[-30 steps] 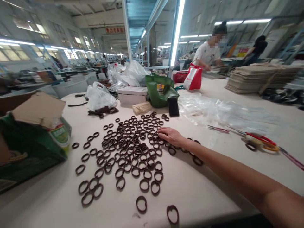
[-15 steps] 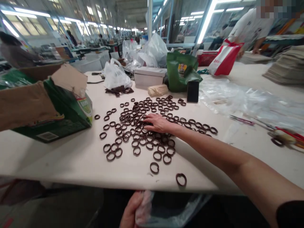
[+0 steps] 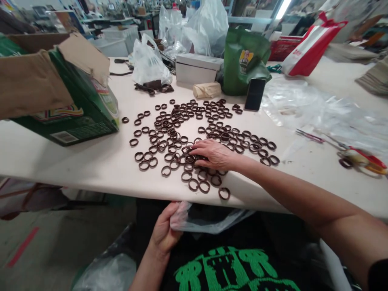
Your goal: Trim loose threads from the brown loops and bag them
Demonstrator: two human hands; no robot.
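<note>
Many small dark brown rings (image 3: 226, 136) lie scattered over the pale table, some overlapping in clusters. My right hand (image 3: 214, 154) rests palm down on the rings near the front of the pile, fingers stretched out; what lies beneath the palm is hidden. Below the table's front edge, my left hand (image 3: 166, 230) pinches the rim of a clear plastic bag (image 3: 209, 225). The bag's mouth spreads along under the edge, in front of my dark shirt with green lettering.
An open green cardboard box (image 3: 81, 117) stands at left. Behind the rings are a white box (image 3: 197, 68), a green pouch (image 3: 244, 60) and a phone (image 3: 255, 94). Thread snips (image 3: 309, 136), scissors (image 3: 368, 159) and clear plastic sheets (image 3: 318, 107) lie at right.
My right hand has drawn nearer the table's front edge, shifting rings with it and baring a patch behind. The view has tilted down, showing more of my left hand and the bag.
</note>
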